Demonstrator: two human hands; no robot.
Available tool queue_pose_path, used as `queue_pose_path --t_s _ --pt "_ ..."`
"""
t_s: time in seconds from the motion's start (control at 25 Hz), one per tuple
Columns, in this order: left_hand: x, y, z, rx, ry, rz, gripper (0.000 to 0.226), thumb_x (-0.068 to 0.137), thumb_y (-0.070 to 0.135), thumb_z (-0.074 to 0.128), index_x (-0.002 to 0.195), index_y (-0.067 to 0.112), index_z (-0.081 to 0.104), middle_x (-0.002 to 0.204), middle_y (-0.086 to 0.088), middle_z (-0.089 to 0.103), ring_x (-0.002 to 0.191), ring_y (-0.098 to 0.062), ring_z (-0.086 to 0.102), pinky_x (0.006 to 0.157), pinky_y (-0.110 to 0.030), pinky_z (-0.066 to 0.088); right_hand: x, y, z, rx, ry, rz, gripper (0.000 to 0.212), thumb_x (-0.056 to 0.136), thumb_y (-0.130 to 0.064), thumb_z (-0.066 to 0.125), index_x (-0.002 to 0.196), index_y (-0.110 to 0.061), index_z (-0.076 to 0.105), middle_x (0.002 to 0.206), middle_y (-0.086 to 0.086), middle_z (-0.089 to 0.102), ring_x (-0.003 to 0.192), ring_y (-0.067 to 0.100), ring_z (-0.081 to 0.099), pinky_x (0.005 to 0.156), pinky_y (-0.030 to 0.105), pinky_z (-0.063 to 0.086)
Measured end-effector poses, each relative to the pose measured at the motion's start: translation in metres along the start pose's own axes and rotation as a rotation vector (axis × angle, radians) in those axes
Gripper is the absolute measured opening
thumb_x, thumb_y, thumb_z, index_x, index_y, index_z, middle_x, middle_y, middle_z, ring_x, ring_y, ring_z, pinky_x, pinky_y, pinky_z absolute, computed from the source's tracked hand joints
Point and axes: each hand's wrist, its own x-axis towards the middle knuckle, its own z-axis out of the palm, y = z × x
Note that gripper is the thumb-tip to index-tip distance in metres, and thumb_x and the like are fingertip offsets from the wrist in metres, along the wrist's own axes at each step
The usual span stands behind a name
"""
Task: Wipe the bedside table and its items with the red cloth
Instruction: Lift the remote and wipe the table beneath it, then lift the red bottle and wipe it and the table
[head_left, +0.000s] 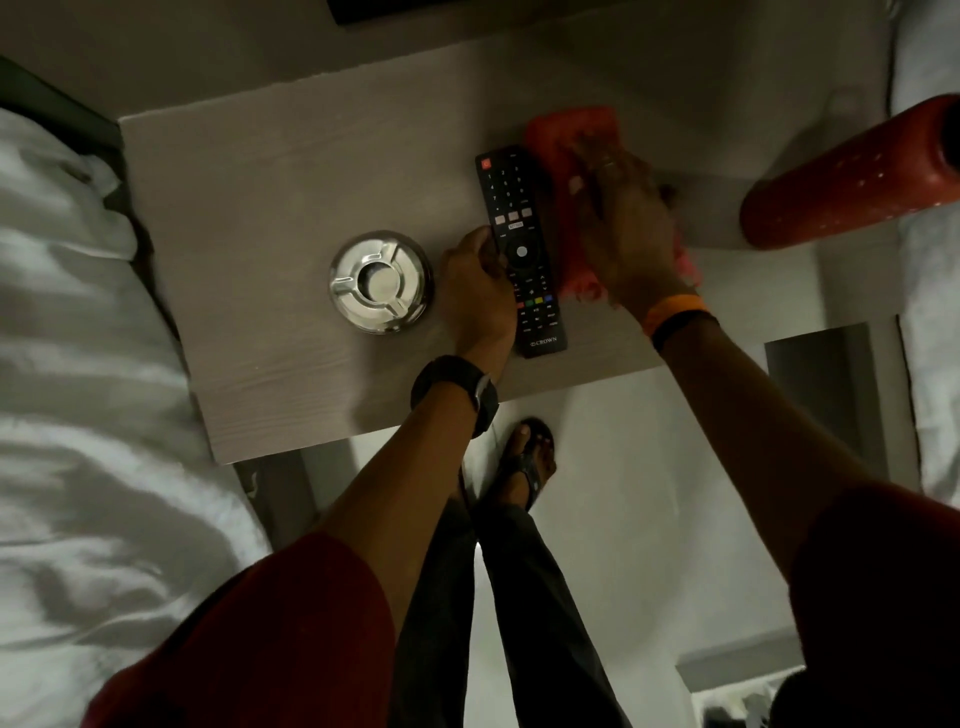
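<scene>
White bedding lies along the left edge of the bedside table, whose pale wood-grain top fills the middle of the view. Towards the front edge, left of centre, sits a round metal ashtray. Just right of it the left hand (a dark watch on its wrist) rests on the top with its fingers curled against the left side of the black remote, which lies lengthwise, pointing to the back edge. Touching the remote's right side is the red cloth, spread flat on the top. The right hand presses down on the cloth, fingers seemingly spread flat over it, though blur makes this hard to judge. At the table's right edge stands a red bottle.
</scene>
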Motion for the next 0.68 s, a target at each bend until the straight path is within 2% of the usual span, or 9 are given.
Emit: queue_pose_path --t_s 0.08,0.12,0.24,0.4,0.48,0.56,0.68 --pt "0.002 -0.003 -0.003 -0.019 -0.019 -0.017 0.032 0.100 0.005 0.057 0.131 0.011 0.063 0.119 -0.012 0.071 0.113 -0.025 0.066 0.100 -0.046 0.055 0.007 0.004 0.008 -0.249 -0.180 -0.107 0.051 0.108 -0.034 0.035 0.157 -0.029 0.024 0.170 0.000 0.014 0.158 0.026 0.008 0.125 0.062 0.014" --pt "0.002 -0.004 -0.003 -0.031 -0.030 -0.023 0.034 0.099 0.005 0.058 0.132 0.010 0.062 0.118 -0.014 0.071 0.113 -0.026 0.066 0.099 -0.048 0.055 0.003 0.010 0.009 -0.287 -0.204 -0.136 0.052 0.108 -0.035 0.034 0.158 -0.030 0.020 0.171 -0.001 0.008 0.159 0.025 0.002 0.126 0.061 0.011" --pt "0.002 -0.003 -0.004 -0.049 -0.063 -0.060 0.038 0.099 0.006 0.056 0.137 0.012 0.057 0.120 -0.017 0.068 0.112 -0.033 0.067 0.092 -0.055 0.058 -0.035 0.030 0.008 -0.307 -0.216 -0.124 0.057 0.105 -0.035 0.043 0.158 -0.032 0.019 0.170 -0.001 0.009 0.159 0.026 0.003 0.126 0.061 0.013" --pt "0.001 0.000 -0.005 -0.048 -0.102 -0.065 0.042 0.101 0.005 0.051 0.142 0.013 0.053 0.125 -0.020 0.063 0.114 -0.035 0.066 0.096 -0.053 0.056 -0.093 0.044 0.000 -0.264 -0.190 -0.008 0.058 0.097 -0.022 0.055 0.151 -0.030 0.038 0.166 -0.001 0.027 0.156 0.028 0.018 0.119 0.062 0.030" --pt "-0.003 0.000 -0.006 0.048 -0.079 0.002 0.040 0.101 0.005 0.051 0.140 0.010 0.054 0.124 -0.019 0.062 0.117 -0.031 0.061 0.100 -0.041 0.051 -0.111 0.048 -0.008 -0.112 -0.116 0.052 0.050 0.099 -0.014 0.054 0.147 -0.026 0.047 0.160 0.001 0.040 0.151 0.029 0.032 0.114 0.059 0.039" --pt "-0.009 0.004 -0.007 0.124 -0.038 0.073 0.037 0.100 0.008 0.052 0.137 0.006 0.054 0.129 -0.020 0.059 0.124 -0.031 0.055 0.103 -0.035 0.045 -0.122 0.050 -0.017 0.181 0.010 0.211 0.042 0.104 -0.011 0.048 0.144 -0.019 0.051 0.153 0.006 0.050 0.142 0.029 0.046 0.113 0.055 0.044" --pt "-0.026 0.032 0.000 0.294 0.078 0.207 0.045 0.099 0.016 0.056 0.144 0.015 0.049 0.140 -0.014 0.052 0.131 -0.028 0.048 0.104 -0.025 0.037 -0.138 0.056 -0.036 0.677 0.165 0.498 0.034 0.105 -0.001 0.037 0.131 -0.009 0.057 0.148 0.013 0.052 0.134 0.027 0.049 0.115 0.053 0.044"
